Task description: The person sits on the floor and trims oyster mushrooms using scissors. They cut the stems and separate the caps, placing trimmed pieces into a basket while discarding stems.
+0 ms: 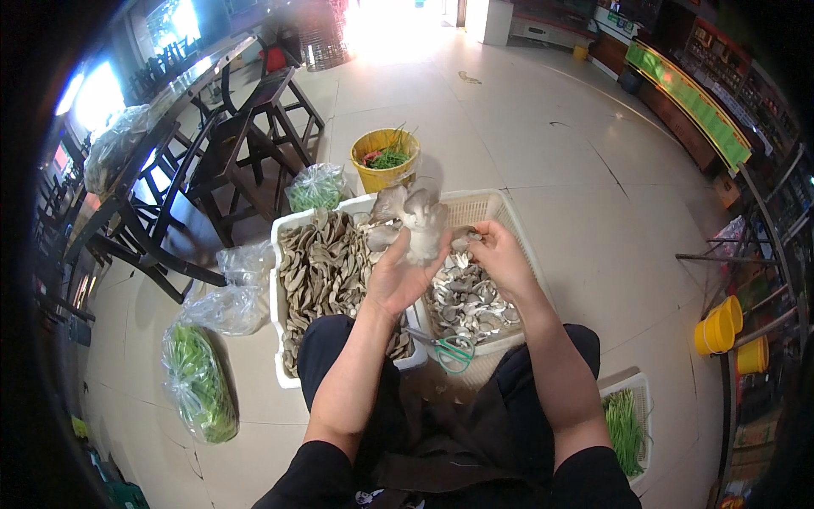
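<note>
My left hand (404, 273) holds a cluster of oyster mushrooms (420, 219) by its pale stem, above the inner edges of two containers. Close to its right, my right hand (499, 251) pinches a small piece of oyster mushroom (464, 240). Below on the left, a white foam box (277, 280) holds many grey-brown mushrooms lying in layers. A cream plastic basket (509, 207) on the right contains smaller loose mushroom pieces (470, 302). Scissors with green handles (455, 354) lie at the near edges of the box and basket, between my knees.
Beyond the box stand a yellow bucket (385, 172) with green stalks and a bag of greens (316, 188). Bagged leafy greens (200, 385) and clear plastic bags (235, 305) lie left. Dark wooden stools (222, 149) stand upper left. A basket of green stalks (645, 413) sits at right.
</note>
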